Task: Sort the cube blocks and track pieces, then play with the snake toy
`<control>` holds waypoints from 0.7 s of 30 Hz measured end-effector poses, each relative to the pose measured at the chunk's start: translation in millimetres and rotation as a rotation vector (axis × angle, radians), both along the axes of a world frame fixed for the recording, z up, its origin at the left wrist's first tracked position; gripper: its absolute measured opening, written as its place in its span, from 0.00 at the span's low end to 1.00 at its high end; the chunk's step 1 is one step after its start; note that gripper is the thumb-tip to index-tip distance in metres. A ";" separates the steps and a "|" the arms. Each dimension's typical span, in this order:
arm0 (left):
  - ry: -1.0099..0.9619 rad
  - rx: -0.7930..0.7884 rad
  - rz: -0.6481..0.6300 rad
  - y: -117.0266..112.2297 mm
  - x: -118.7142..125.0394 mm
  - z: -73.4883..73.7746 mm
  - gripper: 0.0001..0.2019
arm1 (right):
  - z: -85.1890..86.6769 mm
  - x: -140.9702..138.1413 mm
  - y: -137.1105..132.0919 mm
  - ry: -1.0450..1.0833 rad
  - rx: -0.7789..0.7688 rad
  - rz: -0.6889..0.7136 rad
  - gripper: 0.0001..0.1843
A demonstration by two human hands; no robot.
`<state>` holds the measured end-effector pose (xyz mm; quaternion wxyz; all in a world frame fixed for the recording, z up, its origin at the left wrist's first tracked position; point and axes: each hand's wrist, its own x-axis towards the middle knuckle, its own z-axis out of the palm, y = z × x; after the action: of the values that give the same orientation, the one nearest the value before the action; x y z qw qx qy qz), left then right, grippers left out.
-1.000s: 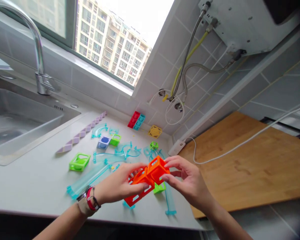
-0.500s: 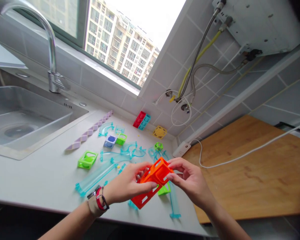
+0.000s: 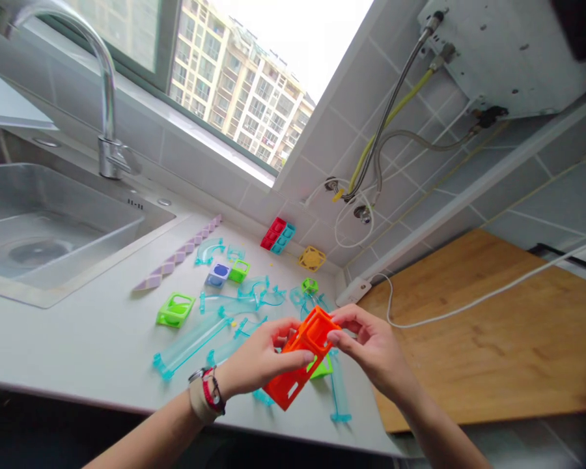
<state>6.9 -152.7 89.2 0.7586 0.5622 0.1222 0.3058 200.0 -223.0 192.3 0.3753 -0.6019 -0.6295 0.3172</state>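
Both hands hold a piece made of orange plastic block frames (image 3: 295, 385), tilted above the front of the counter. My left hand (image 3: 268, 355) wraps round its left side, with the thumb across the near face. My right hand (image 3: 366, 342) pinches its upper right end between thumb and fingers. A green block (image 3: 322, 369) shows partly behind the orange piece. Below my right hand lies a clear teal track tube (image 3: 339, 391). To the left of my left hand is a long teal track piece (image 3: 193, 345), and a green angled block (image 3: 176, 310) lies beyond it.
A lilac zigzag strip (image 3: 178, 260) lies near the sink (image 3: 53, 298). Against the wall are a red and teal block pair (image 3: 277, 235) and a yellow frame (image 3: 312, 258). A wooden board (image 3: 459, 339) and a power strip (image 3: 354, 291) are at the right.
The orange piece has turned slightly in my hands, and my left hand has shifted a little to the right. My right hand keeps its pinch on the upper end.
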 end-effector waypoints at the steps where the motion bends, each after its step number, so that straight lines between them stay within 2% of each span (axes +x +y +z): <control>1: -0.026 -0.033 -0.008 0.3 0.1 0.4 0.18 | 0.7 0.1 0.0 0.000 -0.002 0.001 0.12; 7: -0.049 -0.146 -0.015 0.0 1.0 1.8 0.24 | 2.5 -2.3 1.8 -0.035 -0.009 -0.003 0.13; 11: -0.043 -0.110 -0.004 0.4 1.6 -0.6 0.23 | 1.3 -5.9 2.1 -0.065 -0.017 0.006 0.13; 13: -0.026 -0.059 0.022 0.6 1.3 -0.7 0.22 | 2.0 -7.8 1.5 -0.074 -0.042 0.010 0.14; 15: 0.015 0.023 0.085 0.5 0.2 0.8 0.21 | 4.7 -10.2 1.1 -0.118 -0.071 0.011 0.20; 18: 0.094 0.196 0.199 0.6 -4.0 4.6 0.21 | 13.8 -15.4 2.2 -0.295 -0.108 0.073 0.29; 20: 0.130 0.323 0.251 1.9 -7.7 5.4 0.22 | 22.9 -18.7 5.6 -0.430 -0.121 0.152 0.28; 21: 0.138 0.378 0.281 3.0 -9.2 4.6 0.26 | 28.0 -19.4 8.7 -0.480 -0.120 0.188 0.25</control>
<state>-2.3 -149.7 93.9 0.5797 0.6911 0.1913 0.3869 180.6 -214.3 220.4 0.1479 -0.6198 -0.7338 0.2356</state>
